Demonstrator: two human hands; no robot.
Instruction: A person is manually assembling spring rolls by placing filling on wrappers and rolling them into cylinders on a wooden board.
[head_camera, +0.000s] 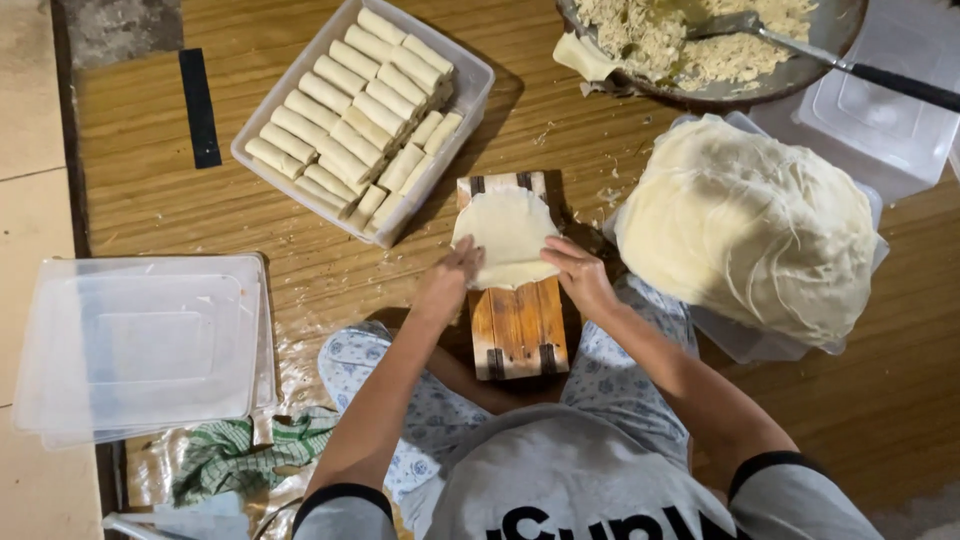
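Observation:
A thin pale round wrapper (507, 235) lies on a small wooden board (517, 325) in front of me. My left hand (450, 280) presses the wrapper's near left edge, and my right hand (578, 272) pinches its near right edge. Both hands have fingers on the sheet. A big stack of the same wrappers (750, 225) rests in a clear container to the right. A clear tub (468, 95) packed with several finished rolls (355, 110) stands beyond the board on the left.
A dark bowl (800, 75) of shredded filling (690, 35) with a spoon (800, 45) sits at the top right. Clear plastic lids (140, 345) are stacked at the left, a green checked cloth (245, 455) lies near my knee. The floor is wood.

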